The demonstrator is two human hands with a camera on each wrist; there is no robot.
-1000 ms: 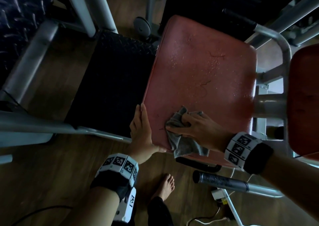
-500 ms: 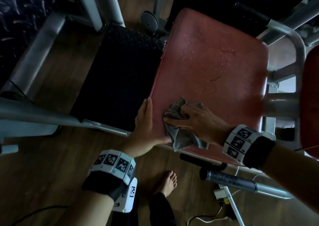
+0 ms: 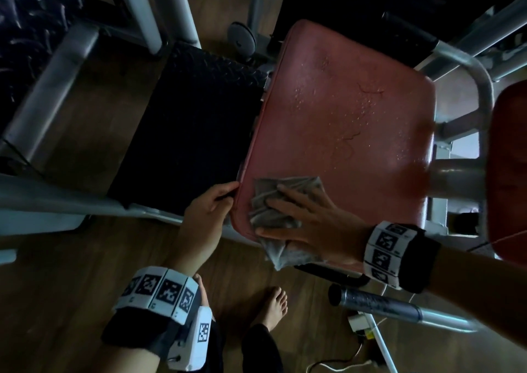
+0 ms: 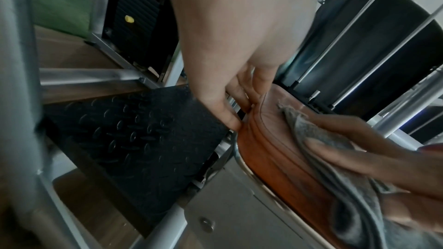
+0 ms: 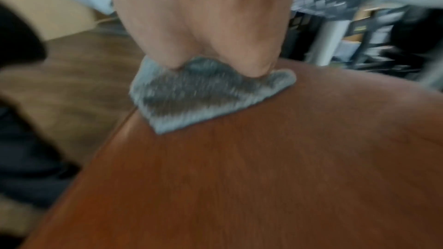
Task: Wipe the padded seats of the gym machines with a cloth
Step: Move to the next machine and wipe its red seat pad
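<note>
Right hand (image 3: 310, 218) presses cloth (image 3: 273, 216) flat on red seat (image 3: 342, 116); left hand (image 3: 208, 210) grasps seat edge; black tread mat (image 3: 188, 133) left of centre; no legible writing

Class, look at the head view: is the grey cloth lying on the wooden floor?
No, the right hand presses the grey cloth on the red seat.

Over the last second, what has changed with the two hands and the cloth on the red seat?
The right hand went from bunching the cloth under curled fingers to pressing it flat with straight fingers. The left hand, flat against the side of the seat before, now curls its fingers under that edge. The cloth stayed at the near left corner.
</note>
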